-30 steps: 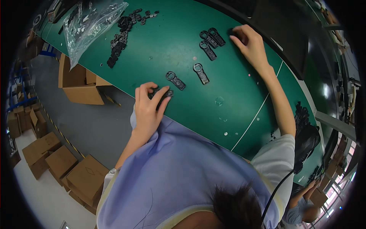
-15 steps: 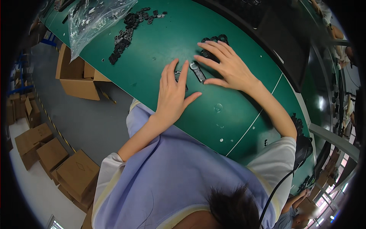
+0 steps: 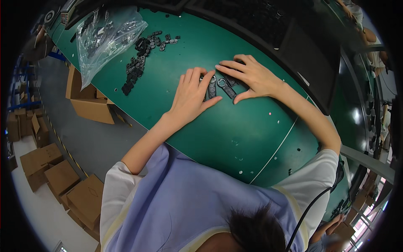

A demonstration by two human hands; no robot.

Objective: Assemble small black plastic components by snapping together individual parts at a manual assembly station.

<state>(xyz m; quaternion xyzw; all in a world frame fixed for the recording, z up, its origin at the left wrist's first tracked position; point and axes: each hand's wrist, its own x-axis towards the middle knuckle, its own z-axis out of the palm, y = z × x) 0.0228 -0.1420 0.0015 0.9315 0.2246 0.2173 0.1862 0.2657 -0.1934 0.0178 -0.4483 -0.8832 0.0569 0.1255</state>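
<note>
On the green table, my left hand (image 3: pixel 189 94) bends its fingers round a black fob-shaped casing (image 3: pixel 212 89) with a ring at one end. Its index fingertip meets the ring end and its thumb the lower end. A second casing (image 3: pixel 228 89) of the same shape lies slantwise just to the right. Over it my right hand (image 3: pixel 258 80) is arched, fingers spread and thumb by the casing's lower end. More black pieces (image 3: pixel 236 80) show beneath that palm, partly hidden by the fingers.
Small black parts (image 3: pixel 138 63) lie scattered at the far left beside a clear plastic bag (image 3: pixel 105 46). A dark tray-like frame (image 3: pixel 302 63) borders the table's far side. Open cardboard boxes (image 3: pixel 90 109) stand on the floor to the left. Another person's hands (image 3: pixel 336 220) show at lower right.
My left hand has moved right and its fingers have closed round a casing. My right hand has come lower over its pieces. The two casings now lie closer together.
</note>
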